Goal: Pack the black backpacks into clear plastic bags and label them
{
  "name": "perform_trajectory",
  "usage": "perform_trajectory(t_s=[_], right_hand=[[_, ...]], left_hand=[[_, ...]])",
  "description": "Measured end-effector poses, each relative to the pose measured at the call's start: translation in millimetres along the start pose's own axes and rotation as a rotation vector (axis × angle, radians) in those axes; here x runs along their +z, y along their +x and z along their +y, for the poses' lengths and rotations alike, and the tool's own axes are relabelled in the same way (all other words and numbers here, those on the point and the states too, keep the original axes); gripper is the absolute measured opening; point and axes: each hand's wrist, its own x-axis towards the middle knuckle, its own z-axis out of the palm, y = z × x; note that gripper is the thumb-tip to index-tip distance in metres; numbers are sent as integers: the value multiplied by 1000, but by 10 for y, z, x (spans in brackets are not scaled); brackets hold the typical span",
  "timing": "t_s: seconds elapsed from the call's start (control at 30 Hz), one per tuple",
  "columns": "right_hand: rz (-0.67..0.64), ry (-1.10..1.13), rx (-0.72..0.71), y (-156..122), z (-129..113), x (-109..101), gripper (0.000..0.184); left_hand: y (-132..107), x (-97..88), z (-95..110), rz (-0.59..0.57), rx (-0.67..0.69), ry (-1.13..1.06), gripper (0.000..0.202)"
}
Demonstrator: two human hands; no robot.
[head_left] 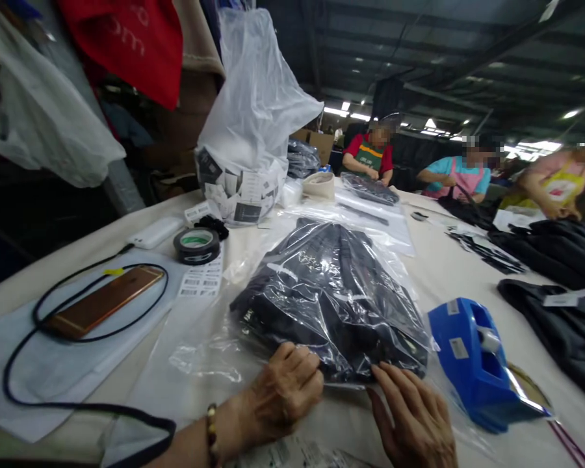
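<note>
A folded black garment [322, 292] lies in a clear plastic bag [394, 296] in front of me. At the bag's near edge, my left hand [287, 390] is closed with curled fingers, pinching the plastic. My right hand [414, 416] rests at the near right edge, fingers stretched out on the bag and thumb apart. To the right of the bag stands a blue tape dispenser [472, 364]. A sheet of printed barcode labels [199, 279] lies to the left, with a roll of black tape [196, 246] on it.
On the left lie a phone [107, 302], a black cord [17, 364] and a white power bank [156, 232]. A clear bag of labels [244, 188] stands behind. Black garments [556, 253] are piled on the right. Several people work across the table, one in a green apron [369, 158].
</note>
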Motion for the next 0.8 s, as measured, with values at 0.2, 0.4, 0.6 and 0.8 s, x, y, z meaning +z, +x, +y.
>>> perform_trajectory(t_s=[0.2,0.4,0.6,0.8], right_hand=[[-5,4,20,-65,18,11,29],[7,13,11,-85,55,54,33],[1,7,8,-118,96,58,36],[-12,5,-4,-90,108,56,31]], left_hand=[[-640,-247,-481,105,-84,217,23],[-771,-503,-793,-31,-164,199,22],[-698,-595,-935,-78,-203,281,34],[-635,-492,-1087,-80,-193,294,40]])
